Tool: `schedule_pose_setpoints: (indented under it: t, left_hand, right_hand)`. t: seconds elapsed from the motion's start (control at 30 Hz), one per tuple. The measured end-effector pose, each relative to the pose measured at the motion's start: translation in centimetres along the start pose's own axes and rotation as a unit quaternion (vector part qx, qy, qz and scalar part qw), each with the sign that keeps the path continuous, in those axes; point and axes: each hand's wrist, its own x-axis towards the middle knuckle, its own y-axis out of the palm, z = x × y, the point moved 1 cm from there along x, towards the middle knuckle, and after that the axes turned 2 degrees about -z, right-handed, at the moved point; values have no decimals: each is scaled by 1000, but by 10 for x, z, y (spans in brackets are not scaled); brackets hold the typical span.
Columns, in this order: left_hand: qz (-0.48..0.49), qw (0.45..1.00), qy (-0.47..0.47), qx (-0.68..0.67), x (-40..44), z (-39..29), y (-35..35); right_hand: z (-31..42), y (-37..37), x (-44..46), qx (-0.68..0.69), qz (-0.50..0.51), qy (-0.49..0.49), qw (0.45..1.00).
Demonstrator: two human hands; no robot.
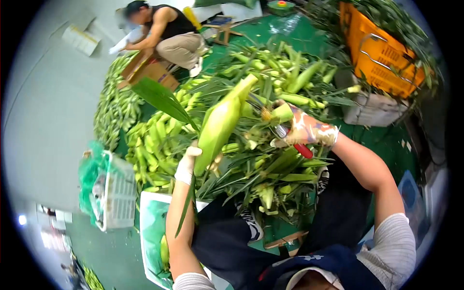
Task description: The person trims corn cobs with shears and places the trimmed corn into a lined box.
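Note:
In a white glove, my left hand is closed around the lower end of a green ear of corn in its husk. The ear tilts up to the right, and a long leaf hangs off its left side. My right hand, in a patterned glove, is closed on a red-handled metal tool whose working end is partly hidden. A pale green cut stub shows at the fingers of that hand; whether they grip it I cannot tell. Below both hands lies a heap of husk leaves and trimmings.
Husked ears of corn are piled ahead and left. A white basket stands left, a green-lined white box by my left leg. An orange crate of leaves sits back right. Another person crouches by a cardboard box.

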Motion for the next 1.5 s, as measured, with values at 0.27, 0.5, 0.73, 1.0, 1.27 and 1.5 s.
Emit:
schedule_pose_setpoints:
  t: [0.27,0.5,0.73,1.0,1.27,1.5]
  left_hand:
    - [9,992,-124,-38,24,27,9]
    - [-113,970,-138,163,-4,-8,-4]
    - [-33,810,-250,529,57,-94,44]
    - [-111,353,414,832,126,-148,112]
    - [-329,856,179,357,100,27,115]
    - [-266,962,70,-11,55,14,97]
  right_hand:
    - [-40,5,-4,-3,27,-31,999]
    - [-41,7,1,227,104,143,958]
    - [-16,1,27,-40,48,73,995]
    - [-63,32,26,303,-154,215,916]
    - [-38,69,-18,195,-185,137,953]
    - [-37,66,-17,262,-59,96,958]
